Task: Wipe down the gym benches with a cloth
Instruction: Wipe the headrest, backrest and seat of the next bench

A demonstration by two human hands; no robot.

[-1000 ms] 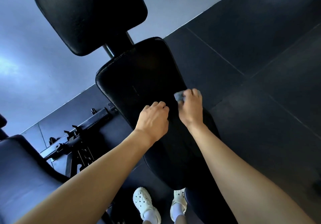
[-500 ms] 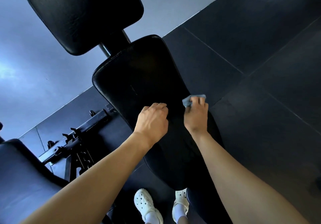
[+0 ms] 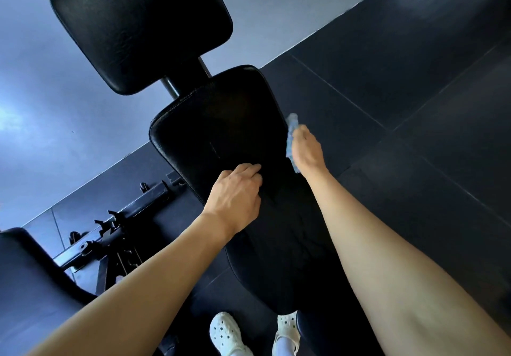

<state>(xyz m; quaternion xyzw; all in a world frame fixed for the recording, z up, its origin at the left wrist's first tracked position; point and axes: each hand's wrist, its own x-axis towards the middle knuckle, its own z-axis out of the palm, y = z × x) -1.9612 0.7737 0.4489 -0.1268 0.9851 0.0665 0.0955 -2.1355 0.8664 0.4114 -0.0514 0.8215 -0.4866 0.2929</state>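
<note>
Now your right hand grips the blue cloth against the right side edge of the bench surface, prob. to catch the rim. Your left hand, fingers curled & holding nothing, rests mid-pad, likely bracing you.

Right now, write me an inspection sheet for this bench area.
Surface: long black padded vinyl bench pad, stitched rim, dull sheen.
Job's things: small light blue cloth, against the pad's right edge.
Clutter: nothing seen.
Hands: left hand rests on the pad, fingers curled, holding nothing; right hand grips the cloth.
Cables: nothing seen.
Surroundings: black square headrest pad, black metal bench frame, dark rubber floor tiles, grey wall, white perforated clogs.
</note>
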